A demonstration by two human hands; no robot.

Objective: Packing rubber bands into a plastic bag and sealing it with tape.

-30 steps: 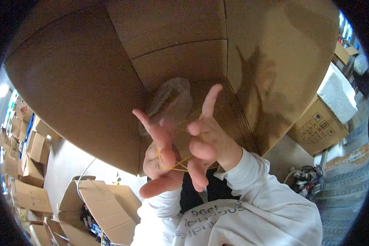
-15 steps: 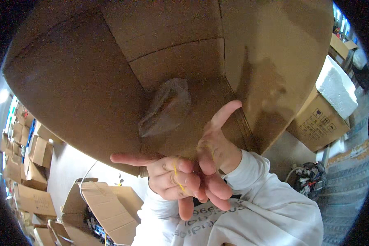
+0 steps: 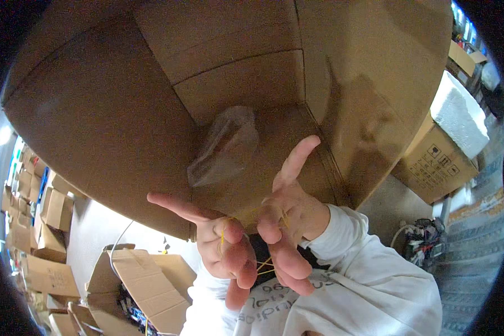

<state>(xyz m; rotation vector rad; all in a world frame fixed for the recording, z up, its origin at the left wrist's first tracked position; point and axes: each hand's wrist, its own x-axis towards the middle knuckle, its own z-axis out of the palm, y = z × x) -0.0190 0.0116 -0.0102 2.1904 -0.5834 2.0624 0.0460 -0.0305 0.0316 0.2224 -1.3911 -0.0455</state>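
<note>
box mouth: wide open cardboard box (image 3: 151, 112), plenty of room
in the way: plastic bag (image 3: 224, 145) just above the hands

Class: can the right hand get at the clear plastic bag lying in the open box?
Probably yes. The right hand is just below the bag with nothing between them, but a yellow rubber band ties it to the left hand.

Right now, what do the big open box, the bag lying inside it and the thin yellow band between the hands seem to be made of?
Box: brown corrugated cardboard, matte, with creased flaps. Bag: thin clear plastic film, glossy and wrinkled; the contents cannot be told. Band: probably rubber, a thin yellow loop stretched taut between the left hand and the right hand.
</note>
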